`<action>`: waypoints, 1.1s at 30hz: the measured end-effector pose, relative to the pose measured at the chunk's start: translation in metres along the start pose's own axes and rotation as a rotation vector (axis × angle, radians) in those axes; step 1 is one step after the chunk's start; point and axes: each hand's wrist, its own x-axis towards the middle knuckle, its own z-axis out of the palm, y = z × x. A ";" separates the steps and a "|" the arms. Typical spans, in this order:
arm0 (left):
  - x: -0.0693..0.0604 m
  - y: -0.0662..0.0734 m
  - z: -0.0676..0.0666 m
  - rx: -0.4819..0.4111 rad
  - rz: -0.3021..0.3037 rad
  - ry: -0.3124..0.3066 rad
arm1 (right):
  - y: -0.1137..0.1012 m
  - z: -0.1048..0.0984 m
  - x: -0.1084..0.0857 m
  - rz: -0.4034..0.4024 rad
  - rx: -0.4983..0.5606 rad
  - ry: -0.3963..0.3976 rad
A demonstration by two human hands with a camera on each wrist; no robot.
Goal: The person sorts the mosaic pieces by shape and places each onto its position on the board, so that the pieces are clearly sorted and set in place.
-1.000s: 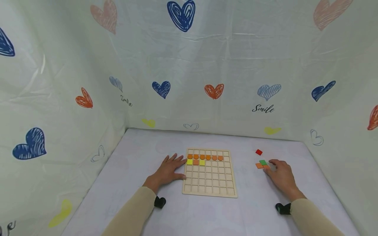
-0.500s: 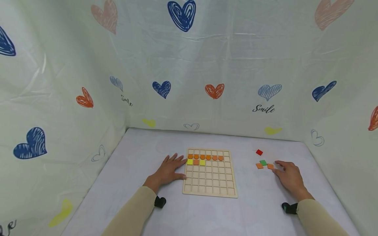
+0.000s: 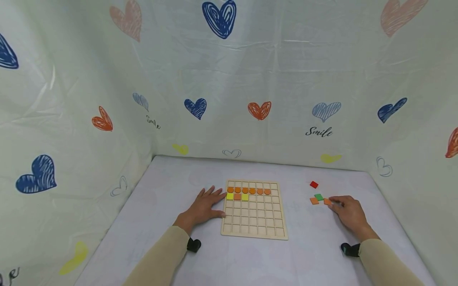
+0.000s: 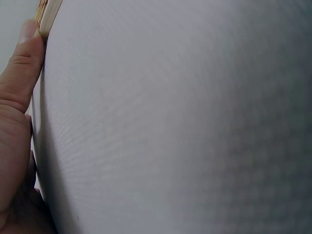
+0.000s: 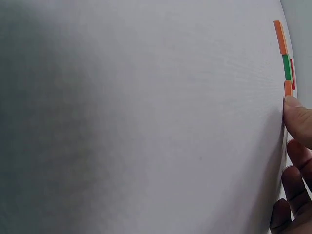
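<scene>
A wooden grid board (image 3: 255, 210) lies on the table, with orange discs (image 3: 252, 191) in one row and two yellow square tiles (image 3: 230, 196) and an orange one below them. My left hand (image 3: 200, 208) lies flat with fingers spread at the board's left side; its thumb touches the board's edge (image 4: 48, 17) in the left wrist view. At the right, my right hand (image 3: 348, 212) has thumb and index finger at a loose orange square tile (image 3: 327, 201), pinching its near side. The thumb (image 5: 298, 119) meets that tile in the right wrist view; the index finger's contact is hidden there.
Beside the held tile lie a green tile (image 3: 319, 197) and another orange tile (image 3: 314, 201). A red tile (image 3: 313, 184) sits farther back. White curtains with printed hearts (image 3: 259, 111) rise behind and beside the table (image 3: 250, 262).
My right hand has slid right with an orange tile, parting it from the green one. It came off the tile briefly, then moved back onto it. My left hand has stayed still.
</scene>
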 end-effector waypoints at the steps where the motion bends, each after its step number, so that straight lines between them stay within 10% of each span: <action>1: 0.000 0.000 0.000 -0.001 0.000 0.000 | 0.000 0.000 0.000 -0.002 0.002 0.003; 12: 0.000 0.000 0.000 0.004 -0.002 -0.002 | -0.004 -0.001 -0.001 0.116 0.088 0.045; 33: 0.001 0.001 0.000 0.017 -0.008 -0.003 | -0.009 0.006 0.000 0.107 0.090 0.111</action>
